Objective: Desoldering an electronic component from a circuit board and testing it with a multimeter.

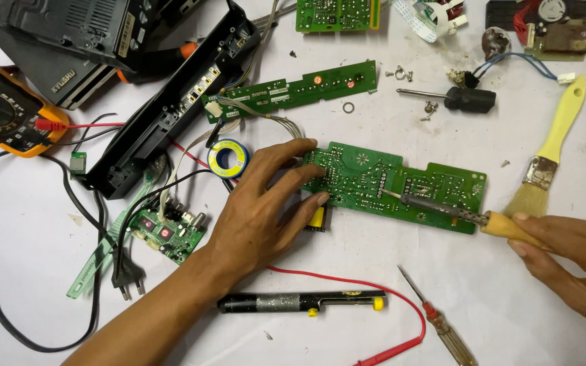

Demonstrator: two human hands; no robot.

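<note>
A long green circuit board (374, 177) lies solder-side up in the middle of the white table. My left hand (266, 203) rests on its left end, fingers spread and pressing it down. My right hand (574, 247) grips the wooden handle of a soldering iron (442, 207). The iron's metal tip touches the board near its centre.
A solder spool (228, 158), a second narrow green board (293, 89), a black plastic casing (164, 108) and an orange multimeter (1, 108) lie to the left. A yellow-handled brush (551, 152), a black desoldering pump (300, 302), a small screwdriver (439, 322), a red probe lead (401, 318) and loose screws (428, 108) surround the board.
</note>
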